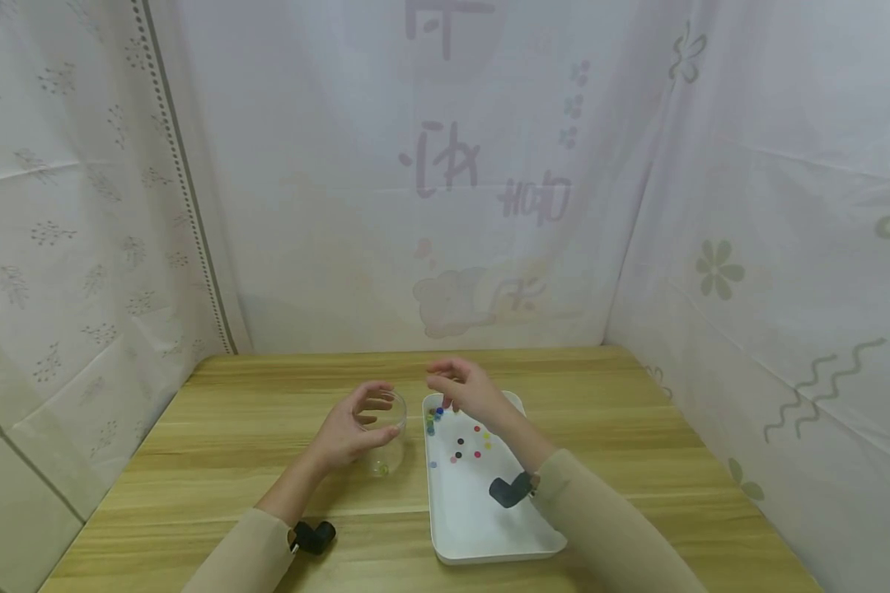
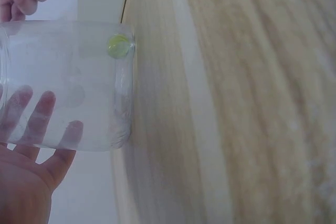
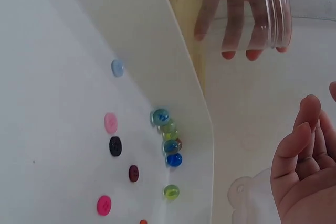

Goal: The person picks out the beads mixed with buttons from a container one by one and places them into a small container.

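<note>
Head view: left hand is grasping a clear jar, fingers and thumb wrapping its side. Jar is standing just left of the white tray, mouth up. Yellow-green marble is sitting at the jar's bottom, so also left of the tray.

Right hand is hovering over the tray's far end, by its left corner, fingers bending loosely. Palm is showing bare in the right wrist view; can't tell if the fingertips are pinching anything.

Loose marbles are lying inside the tray, along its left wall toward the far corner: a deep blue marble, a teal marble, a yellow-green one and others bunching between.

Buttons are lying flat on the tray floor: light blue button near the left wall, then light pink button, black button, dark red button and hot pink button further in. Wooden table is supporting the tray. Patterned curtain is hanging beyond it.
</note>
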`<state>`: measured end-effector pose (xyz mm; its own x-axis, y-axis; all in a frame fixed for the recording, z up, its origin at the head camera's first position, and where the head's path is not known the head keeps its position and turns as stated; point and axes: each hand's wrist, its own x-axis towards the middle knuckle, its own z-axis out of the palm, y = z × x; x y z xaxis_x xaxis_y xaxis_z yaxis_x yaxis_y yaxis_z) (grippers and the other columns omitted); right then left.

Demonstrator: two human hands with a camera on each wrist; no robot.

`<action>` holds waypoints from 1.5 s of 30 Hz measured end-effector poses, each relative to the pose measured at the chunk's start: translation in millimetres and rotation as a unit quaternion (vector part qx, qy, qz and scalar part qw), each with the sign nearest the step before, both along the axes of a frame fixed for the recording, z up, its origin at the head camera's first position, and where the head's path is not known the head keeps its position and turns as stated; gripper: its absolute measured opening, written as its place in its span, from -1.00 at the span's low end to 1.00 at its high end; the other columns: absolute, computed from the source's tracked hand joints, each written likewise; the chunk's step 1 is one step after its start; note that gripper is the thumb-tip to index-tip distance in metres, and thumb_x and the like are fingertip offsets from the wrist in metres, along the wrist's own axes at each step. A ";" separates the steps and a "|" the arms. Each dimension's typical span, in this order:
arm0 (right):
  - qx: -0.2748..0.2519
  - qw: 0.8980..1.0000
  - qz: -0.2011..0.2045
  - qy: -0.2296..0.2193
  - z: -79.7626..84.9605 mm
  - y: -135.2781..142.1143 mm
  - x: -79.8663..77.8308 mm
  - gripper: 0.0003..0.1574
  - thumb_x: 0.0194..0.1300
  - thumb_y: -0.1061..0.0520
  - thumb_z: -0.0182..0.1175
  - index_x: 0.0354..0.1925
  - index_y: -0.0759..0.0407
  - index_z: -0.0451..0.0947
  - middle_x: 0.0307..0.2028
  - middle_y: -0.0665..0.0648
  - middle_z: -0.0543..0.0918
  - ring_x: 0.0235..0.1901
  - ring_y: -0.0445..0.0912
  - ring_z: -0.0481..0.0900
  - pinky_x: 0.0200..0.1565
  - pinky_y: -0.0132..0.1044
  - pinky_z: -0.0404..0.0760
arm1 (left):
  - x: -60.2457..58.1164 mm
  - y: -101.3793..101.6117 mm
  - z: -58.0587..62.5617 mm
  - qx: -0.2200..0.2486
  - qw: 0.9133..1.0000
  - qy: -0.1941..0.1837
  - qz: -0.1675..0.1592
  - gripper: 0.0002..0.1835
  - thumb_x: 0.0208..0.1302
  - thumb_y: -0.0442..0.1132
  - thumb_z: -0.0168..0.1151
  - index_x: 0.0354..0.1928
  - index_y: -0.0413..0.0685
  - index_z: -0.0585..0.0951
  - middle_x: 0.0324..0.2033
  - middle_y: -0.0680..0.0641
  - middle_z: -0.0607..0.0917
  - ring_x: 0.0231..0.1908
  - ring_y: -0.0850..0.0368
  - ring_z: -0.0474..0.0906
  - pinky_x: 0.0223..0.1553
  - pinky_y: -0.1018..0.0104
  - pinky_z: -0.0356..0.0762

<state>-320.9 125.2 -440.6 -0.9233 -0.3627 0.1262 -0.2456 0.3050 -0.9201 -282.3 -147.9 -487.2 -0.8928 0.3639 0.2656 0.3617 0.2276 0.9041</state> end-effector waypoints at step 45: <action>0.098 0.993 -0.007 -0.060 -43.5 10.8 -2.0 -0.65 0.48 0.10 0.39 0.18 0.08 0.69 -0.23 0.08 0.69 -0.36 -0.07 0.68 -0.34 -0.29 0.64 | 2.6 -0.2 2.2 0.005 1.000 -0.009 0.001 -0.28 0.31 -0.14 0.58 0.46 0.04 0.48 0.36 -0.28 0.64 0.41 -0.46 0.52 0.43 -0.41 0.50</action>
